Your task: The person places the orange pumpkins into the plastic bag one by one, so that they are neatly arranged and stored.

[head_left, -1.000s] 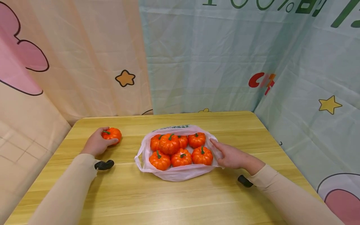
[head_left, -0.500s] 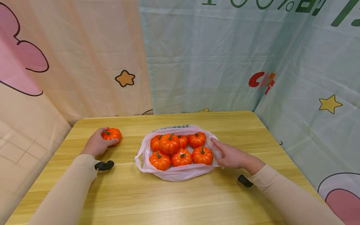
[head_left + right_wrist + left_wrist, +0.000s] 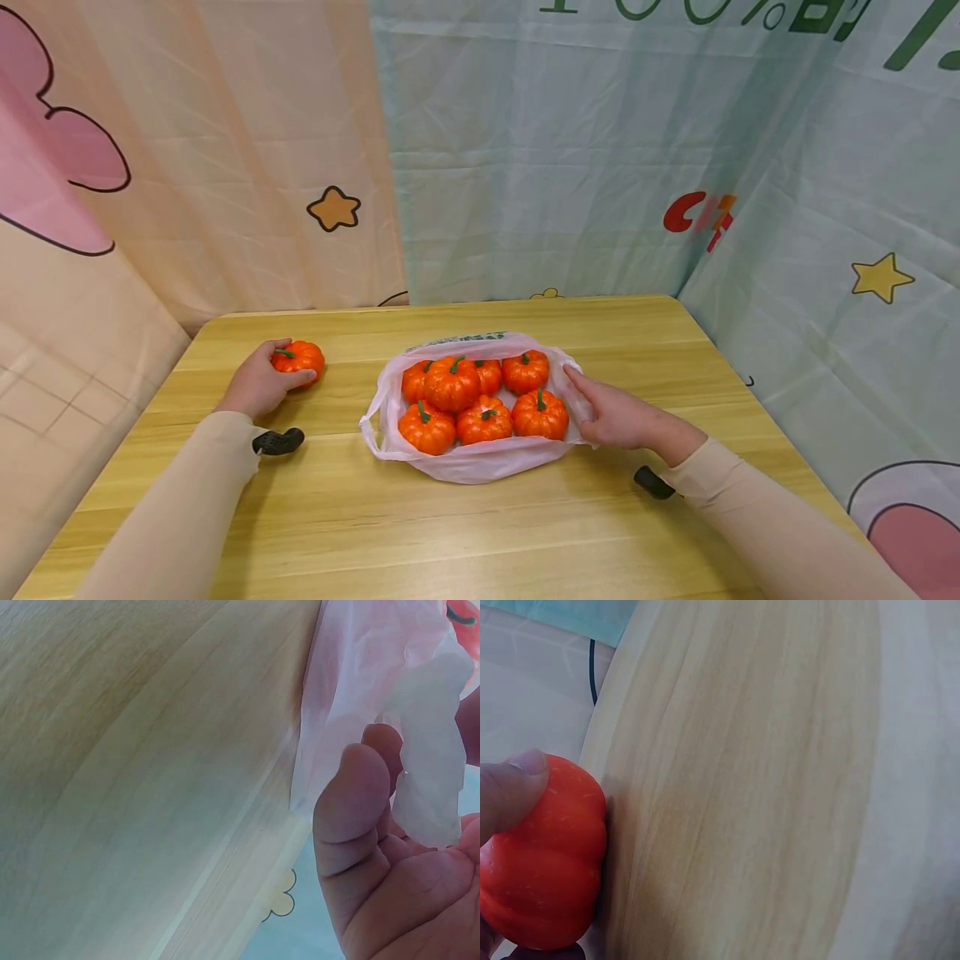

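Note:
At the table's left side, my left hand (image 3: 257,380) grips a small orange pumpkin (image 3: 307,360) with a green stem. Thumb and fingers lie on either side of it. In the left wrist view, the pumpkin (image 3: 551,847) appears close over the wood, the thumb pressed on its skin. A pale pink plastic bag (image 3: 480,472) lies mid-table with its mouth spread wide. Several more orange pumpkins (image 3: 540,415) are inside. My right hand (image 3: 626,417) holds the bag's right side. The right wrist view shows the bag's gathered handle (image 3: 429,761) between that hand's thumb and fingers.
The bag's left handle loop (image 3: 369,432) sticks out toward the left hand. Printed cloth curtains (image 3: 525,167) hang behind and beside the wooden table (image 3: 450,542). Black wrist-mounted pieces (image 3: 279,441) jut out below both sleeves.

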Demonstrator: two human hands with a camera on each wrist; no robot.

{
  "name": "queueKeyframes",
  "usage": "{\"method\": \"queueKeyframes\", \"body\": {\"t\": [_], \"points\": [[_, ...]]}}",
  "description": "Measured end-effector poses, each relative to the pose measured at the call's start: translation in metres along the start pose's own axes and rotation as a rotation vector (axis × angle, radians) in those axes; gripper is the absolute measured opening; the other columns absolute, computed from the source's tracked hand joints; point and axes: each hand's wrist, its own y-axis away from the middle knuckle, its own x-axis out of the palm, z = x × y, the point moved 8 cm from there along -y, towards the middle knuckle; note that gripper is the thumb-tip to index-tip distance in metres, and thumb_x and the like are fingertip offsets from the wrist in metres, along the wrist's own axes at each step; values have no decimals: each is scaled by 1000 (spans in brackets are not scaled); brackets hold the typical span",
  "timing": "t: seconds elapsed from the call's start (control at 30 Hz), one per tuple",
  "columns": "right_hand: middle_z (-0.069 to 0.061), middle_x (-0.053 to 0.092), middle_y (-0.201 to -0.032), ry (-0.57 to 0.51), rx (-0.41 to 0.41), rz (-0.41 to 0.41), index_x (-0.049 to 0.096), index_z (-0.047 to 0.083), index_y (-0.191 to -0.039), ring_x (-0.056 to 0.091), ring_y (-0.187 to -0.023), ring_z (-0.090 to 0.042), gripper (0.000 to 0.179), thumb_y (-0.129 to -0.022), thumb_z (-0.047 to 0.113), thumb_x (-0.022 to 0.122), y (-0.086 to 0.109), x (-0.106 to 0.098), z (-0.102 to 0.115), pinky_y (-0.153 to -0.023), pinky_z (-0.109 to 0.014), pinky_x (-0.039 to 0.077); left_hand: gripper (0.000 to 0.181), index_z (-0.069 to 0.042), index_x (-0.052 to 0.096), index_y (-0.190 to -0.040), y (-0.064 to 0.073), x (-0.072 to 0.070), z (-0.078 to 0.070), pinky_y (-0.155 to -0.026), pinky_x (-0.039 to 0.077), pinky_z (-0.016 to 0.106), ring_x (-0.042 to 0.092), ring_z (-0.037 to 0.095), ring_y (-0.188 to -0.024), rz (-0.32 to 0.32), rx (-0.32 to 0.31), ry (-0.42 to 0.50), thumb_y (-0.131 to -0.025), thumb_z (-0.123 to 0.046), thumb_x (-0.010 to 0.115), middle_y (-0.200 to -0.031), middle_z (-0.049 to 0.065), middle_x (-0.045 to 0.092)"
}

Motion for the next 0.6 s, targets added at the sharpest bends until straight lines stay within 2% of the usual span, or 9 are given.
{"method": "queueKeyframes", "body": {"t": [0.2,0.3,0.5,0.6], "points": [[-32,31,-166,-20,3,-3,16,1,-168,56,-110,-31,97,-86,6,68,0,0,1,-93,-40,57,98,3,25,-163,-1,1,2,-118,29,71,36,58,-141,1,4,-1,-95,-45,76,-161,38,30],[-33,32,-165,-30,-12,-17,16,1,-168,56,-110,-32,97,-85,6,68,1,-1,2,-91,-40,56,98,3,25,-163,-1,1,3,-118,29,71,36,58,-141,-1,8,4,-95,-45,76,-161,39,31],[-33,40,-160,-77,-34,-52,18,1,-167,56,-89,-24,95,-85,3,67,0,-5,1,-71,-30,53,98,4,25,-163,-1,2,3,-118,29,71,36,58,-141,-4,11,4,-95,-45,76,-161,39,31],[-33,43,-156,-80,-31,-67,20,1,-167,56,-89,-24,94,-86,4,67,0,-7,1,-70,-29,53,97,3,25,-163,0,2,2,-118,29,71,36,58,-141,-3,7,6,-95,-44,76,-161,39,30]]}}
